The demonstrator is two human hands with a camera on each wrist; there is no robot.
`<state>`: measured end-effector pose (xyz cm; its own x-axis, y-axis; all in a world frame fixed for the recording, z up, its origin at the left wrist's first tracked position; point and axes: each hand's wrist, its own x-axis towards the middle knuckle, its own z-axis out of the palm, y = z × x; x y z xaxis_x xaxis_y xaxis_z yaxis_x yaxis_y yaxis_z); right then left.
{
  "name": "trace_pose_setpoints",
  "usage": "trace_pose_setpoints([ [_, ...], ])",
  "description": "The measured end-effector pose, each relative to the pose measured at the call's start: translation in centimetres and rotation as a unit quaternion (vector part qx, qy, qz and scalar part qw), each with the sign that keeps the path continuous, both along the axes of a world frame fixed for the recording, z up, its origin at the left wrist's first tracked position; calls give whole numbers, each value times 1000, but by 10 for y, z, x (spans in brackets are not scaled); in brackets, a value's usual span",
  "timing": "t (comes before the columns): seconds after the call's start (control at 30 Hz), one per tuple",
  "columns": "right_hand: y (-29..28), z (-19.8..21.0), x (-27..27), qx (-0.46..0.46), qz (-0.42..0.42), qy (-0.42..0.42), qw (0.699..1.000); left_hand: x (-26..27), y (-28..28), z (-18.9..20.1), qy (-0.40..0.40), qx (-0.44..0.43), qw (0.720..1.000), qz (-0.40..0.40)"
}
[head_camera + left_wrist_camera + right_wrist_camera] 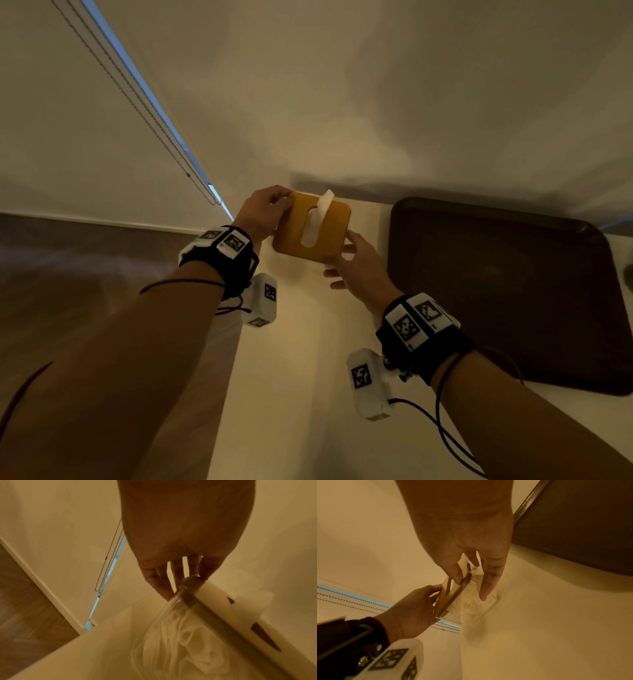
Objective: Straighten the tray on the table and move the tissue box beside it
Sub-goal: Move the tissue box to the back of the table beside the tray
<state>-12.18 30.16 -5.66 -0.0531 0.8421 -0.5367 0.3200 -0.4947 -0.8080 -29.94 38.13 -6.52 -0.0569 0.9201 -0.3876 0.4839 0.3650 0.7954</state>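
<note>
The tissue box [308, 226] has a yellow lid and a clear body, and a white tissue [325, 200] sticks out of its slot. It is at the back left of the white table [308, 342], tilted between both hands. My left hand [277, 202] grips its far left corner, fingers curled over the lid edge. My right hand [342, 253] pinches the near right corner, thumb on the lid and fingers down the side. The wrist views show the left hand [181, 580] and right hand [471, 588] on the box [453, 592]. The dark brown tray [496, 291] lies just right of the box.
A wall stands close behind the table. A window blind with bead chains [154, 113] hangs at the left, above a wooden floor [68, 274] beyond the table's left edge. A small dark object [629, 274] shows at the far right, past the tray.
</note>
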Motion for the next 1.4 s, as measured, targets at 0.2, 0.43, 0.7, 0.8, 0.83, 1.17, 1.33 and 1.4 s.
trace_pose_setpoints([
  [0.2,9,-6,-2,17,5,-37,999,-6,6,-5,-1,15,1000,6],
  [0.43,7,-11,9,55,-82,-81,992,-16,-36,-22,-53,25,994,90],
  [0.7,-7,-20,-9,83,-114,-25,990,-17,-51,-28,-97,25,990,104],
  [0.8,-4,-21,-9,93,-113,-27,989,-17,-50,-30,-96,32,989,109],
  [0.83,-2,-21,-9,97,-111,-29,989,-17,-49,-31,-98,30,988,112],
  [1.17,17,-18,-13,122,-93,-38,987,-24,-34,-37,-89,38,989,116],
  [1.33,25,-19,-16,132,-90,-22,987,-27,-28,-38,-84,37,989,119],
  [1.4,28,-20,-16,134,-92,-21,987,-28,-26,-39,-82,36,989,120],
])
